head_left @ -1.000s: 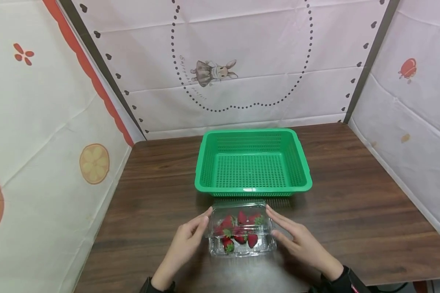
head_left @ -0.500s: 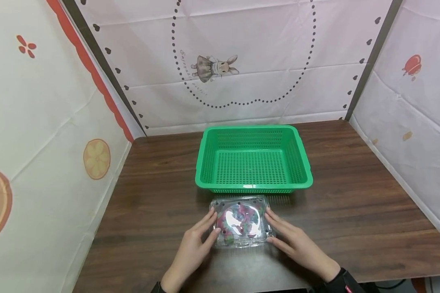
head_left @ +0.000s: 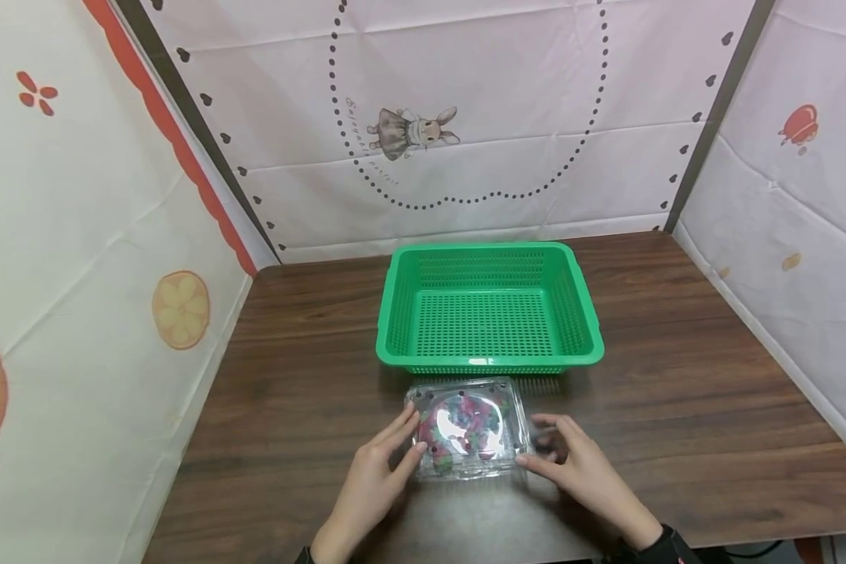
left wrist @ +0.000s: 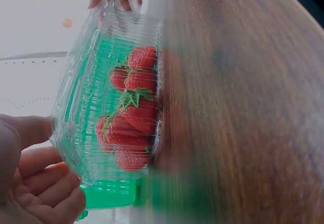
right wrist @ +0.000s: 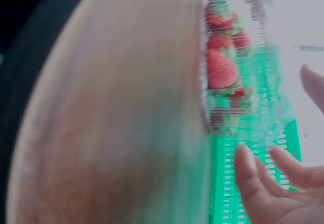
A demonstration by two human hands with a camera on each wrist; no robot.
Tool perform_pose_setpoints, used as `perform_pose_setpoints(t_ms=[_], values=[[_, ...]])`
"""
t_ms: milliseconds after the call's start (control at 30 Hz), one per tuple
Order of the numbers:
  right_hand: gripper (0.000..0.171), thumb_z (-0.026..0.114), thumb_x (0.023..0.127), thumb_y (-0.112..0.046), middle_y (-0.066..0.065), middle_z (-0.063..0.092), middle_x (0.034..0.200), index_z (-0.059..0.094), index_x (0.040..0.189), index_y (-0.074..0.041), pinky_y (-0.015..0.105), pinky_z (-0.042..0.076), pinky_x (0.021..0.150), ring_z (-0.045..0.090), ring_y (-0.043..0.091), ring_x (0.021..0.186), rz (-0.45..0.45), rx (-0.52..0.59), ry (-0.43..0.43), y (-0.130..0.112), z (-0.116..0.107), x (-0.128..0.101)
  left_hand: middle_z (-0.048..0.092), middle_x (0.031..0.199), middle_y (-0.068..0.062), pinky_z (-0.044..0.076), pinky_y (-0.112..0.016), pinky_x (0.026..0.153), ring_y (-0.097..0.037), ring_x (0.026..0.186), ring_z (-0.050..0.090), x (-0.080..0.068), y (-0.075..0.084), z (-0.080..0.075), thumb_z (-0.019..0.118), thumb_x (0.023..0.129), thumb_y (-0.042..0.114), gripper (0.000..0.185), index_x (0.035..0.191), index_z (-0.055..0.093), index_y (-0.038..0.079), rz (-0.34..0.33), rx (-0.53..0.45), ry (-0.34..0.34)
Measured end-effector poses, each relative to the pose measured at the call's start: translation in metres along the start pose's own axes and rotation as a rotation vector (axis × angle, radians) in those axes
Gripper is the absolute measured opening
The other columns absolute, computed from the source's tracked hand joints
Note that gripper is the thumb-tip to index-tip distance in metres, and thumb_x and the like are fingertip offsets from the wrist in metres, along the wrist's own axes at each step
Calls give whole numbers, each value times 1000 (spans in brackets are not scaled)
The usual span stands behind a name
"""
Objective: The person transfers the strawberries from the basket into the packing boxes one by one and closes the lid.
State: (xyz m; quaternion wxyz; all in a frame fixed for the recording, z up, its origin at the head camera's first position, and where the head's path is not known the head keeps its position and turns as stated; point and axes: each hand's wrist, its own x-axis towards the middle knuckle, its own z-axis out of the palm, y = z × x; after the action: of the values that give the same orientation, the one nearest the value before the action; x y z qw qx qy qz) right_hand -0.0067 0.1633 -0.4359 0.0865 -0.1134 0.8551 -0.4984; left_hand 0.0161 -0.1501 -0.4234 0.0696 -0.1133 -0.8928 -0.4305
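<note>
Head view shows the clamshell box (head_left: 468,426) of strawberries (left wrist: 132,110) now lidded shut between both hands. Left hand (head_left: 378,479) fingers stay straight against its near-left edge; right hand (head_left: 580,470) fingers, loosely spread, have eased just off its right edge

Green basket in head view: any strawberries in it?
No. The green basket shows only its bare perforated floor; the strawberries sit inside the clear clamshell box in front of it.

The dark wooden desk (head_left: 677,376) carries a green perforated plastic basket (head_left: 489,360) at 12 o'clock; a clear plastic clamshell box of strawberries (head_left: 465,427) lies just beside it at 6 o'clock.
</note>
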Motion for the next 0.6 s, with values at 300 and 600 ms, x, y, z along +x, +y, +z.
perform_pose_setpoints(t_ms=[300, 600], values=[[37, 68, 97, -31, 8, 68, 92, 64, 110, 3, 30, 55, 63, 65, 20, 75, 267, 334, -277, 1, -9, 0, 53, 147, -8, 47, -44, 102, -29, 131, 53, 4, -2, 4, 70, 98, 24, 43, 134, 63, 1, 55, 30, 38], [33, 55, 102, -22, 8, 70, 91, 69, 102, 8, 24, 53, 62, 64, 18, 82, 230, 465, -353, 8, 0, 1, 53, 144, -12, 56, -42, 91, -26, 119, 63, 27, -10, -9, 72, 96, 27, 54, 142, 56, 3, 226, 189, -69]])
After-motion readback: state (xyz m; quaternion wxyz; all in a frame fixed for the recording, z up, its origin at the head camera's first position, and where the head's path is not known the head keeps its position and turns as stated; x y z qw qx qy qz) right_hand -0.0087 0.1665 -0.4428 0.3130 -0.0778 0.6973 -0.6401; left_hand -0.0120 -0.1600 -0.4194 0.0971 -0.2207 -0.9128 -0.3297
